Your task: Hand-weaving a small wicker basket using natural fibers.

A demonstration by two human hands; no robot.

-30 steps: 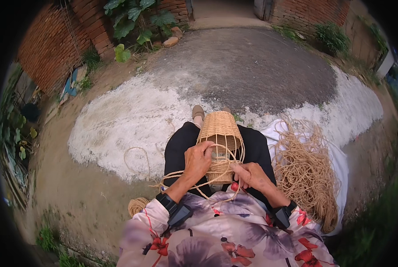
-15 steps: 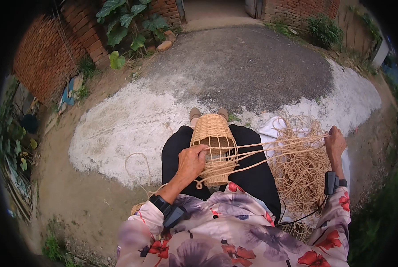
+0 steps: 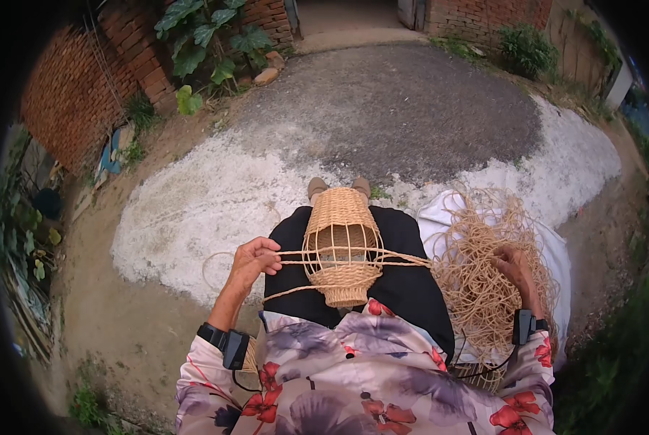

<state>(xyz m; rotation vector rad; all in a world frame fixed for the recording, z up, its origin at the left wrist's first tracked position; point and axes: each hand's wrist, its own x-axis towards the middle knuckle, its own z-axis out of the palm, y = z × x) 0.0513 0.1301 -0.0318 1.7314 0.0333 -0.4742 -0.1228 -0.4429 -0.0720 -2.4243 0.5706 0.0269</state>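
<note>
A wicker basket lies lengthwise on my lap, its narrow neck towards my body and bare upright ribs across its middle opening. My left hand is left of it, fingers closed on tan cord that runs sideways through the ribs. On the right, the cord forms a slack loop over my thigh. My right hand hangs over a tangled cord pile, fingers loosely bent and apart, holding no cord that I can make out. The pile rests on a white cloth.
My black-trousered legs support the basket, with shoes beyond it on white powdery ground. A dark gravel patch leads to a doorway between brick walls. Leafy plants grow along the walls.
My left hand has moved left from the basket, drawing cord out sideways. My right hand pulled cord far right, then released it and dropped lower; the cord's right loop is now slack.
</note>
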